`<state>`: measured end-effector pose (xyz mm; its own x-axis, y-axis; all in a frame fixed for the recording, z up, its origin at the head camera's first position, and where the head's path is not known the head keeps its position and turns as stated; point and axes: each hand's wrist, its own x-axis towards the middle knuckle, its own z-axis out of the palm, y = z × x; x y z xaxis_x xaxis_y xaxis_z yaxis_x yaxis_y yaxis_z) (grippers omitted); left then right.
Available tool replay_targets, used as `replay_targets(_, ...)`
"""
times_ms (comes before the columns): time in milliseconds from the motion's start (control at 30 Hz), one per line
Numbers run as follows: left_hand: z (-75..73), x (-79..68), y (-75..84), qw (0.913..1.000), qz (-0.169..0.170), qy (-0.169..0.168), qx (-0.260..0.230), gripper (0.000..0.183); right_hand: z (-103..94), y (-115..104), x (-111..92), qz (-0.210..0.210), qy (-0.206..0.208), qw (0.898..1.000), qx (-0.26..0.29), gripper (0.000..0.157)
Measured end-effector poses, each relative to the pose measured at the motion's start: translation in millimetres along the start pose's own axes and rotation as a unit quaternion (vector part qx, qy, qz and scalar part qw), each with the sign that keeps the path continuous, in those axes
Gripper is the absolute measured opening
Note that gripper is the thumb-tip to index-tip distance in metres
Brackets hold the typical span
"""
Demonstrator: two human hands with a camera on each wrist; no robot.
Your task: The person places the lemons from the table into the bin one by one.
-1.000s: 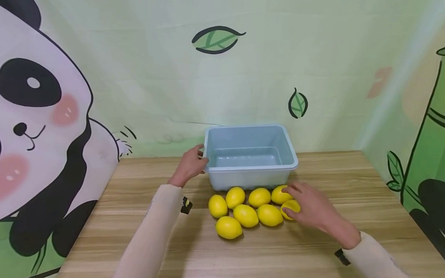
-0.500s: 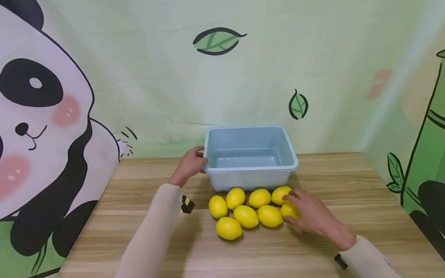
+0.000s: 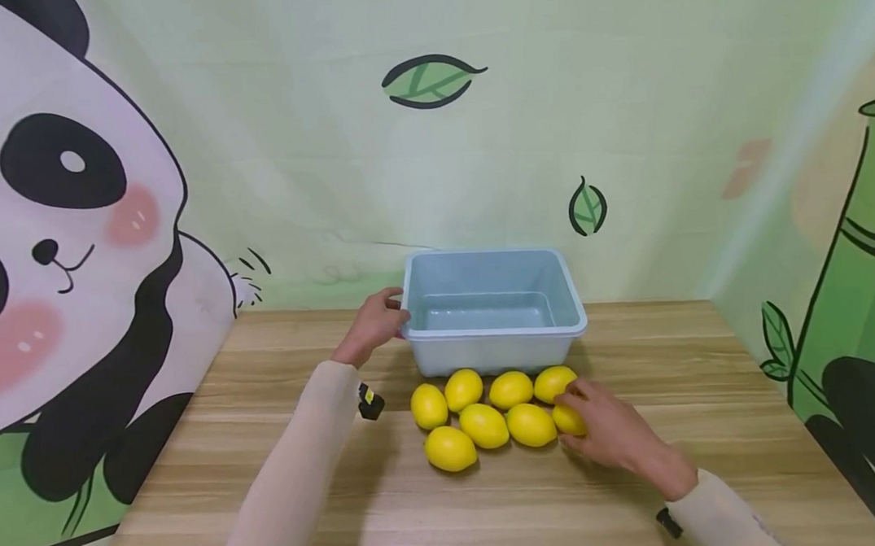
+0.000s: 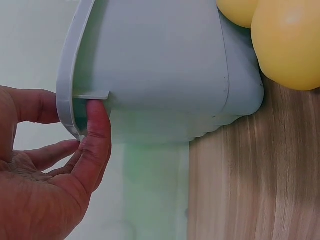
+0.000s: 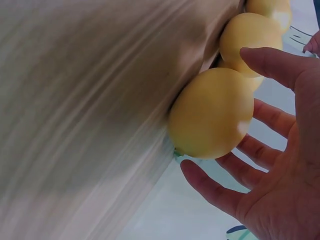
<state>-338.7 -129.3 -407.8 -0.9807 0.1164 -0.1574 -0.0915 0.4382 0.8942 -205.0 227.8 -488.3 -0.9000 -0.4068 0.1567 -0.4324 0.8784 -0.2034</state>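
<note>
A pale blue plastic basin (image 3: 492, 352) stands at the back of the table. My left hand (image 3: 370, 326) grips its left rim, and in the left wrist view the rim (image 4: 65, 92) lies between thumb and fingers. Several yellow lemons lie in front of the basin. My right hand (image 3: 616, 430) is at the rightmost lemon (image 3: 568, 419), partly covering it. In the right wrist view, that lemon (image 5: 212, 112) sits on the table among the spread fingers (image 5: 212, 187), with the thumb apart from it. Another lemon (image 3: 555, 383) lies just behind it.
The wooden table (image 3: 284, 443) reaches back to a green wall cloth (image 3: 316, 172) printed with a panda and leaves. The other lemons, such as the front one (image 3: 450, 449), lie close together left of my right hand.
My right hand has come down slightly, its fingers now further around the rightmost lemon. The left hand stays at the basin's rim, and the lemons keep their places.
</note>
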Motion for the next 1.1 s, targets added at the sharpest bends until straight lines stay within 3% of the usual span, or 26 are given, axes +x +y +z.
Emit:
replay_targets(700, 0.1, 5.0, -3.1, 0.9997, -0.016, 0.006, -0.018, 0.061, 14.8, 4.1, 1.3, -0.012, -0.024, 1.000, -0.002, 0.039)
replay_targets(933, 0.2, 5.5, -3.6, 0.9996, -0.018, 0.007, -0.020, 0.061, 13.3, 8.5, 3.8, -0.015, -0.031, 0.999, 0.006, 0.031)
replay_targets(1100, -0.4, 4.8, -3.0, 0.9997, -0.017, 0.006, -0.019, 0.061, 6.9, 10.3, 5.4, -0.009, -0.039, 0.999, 0.004, 0.035)
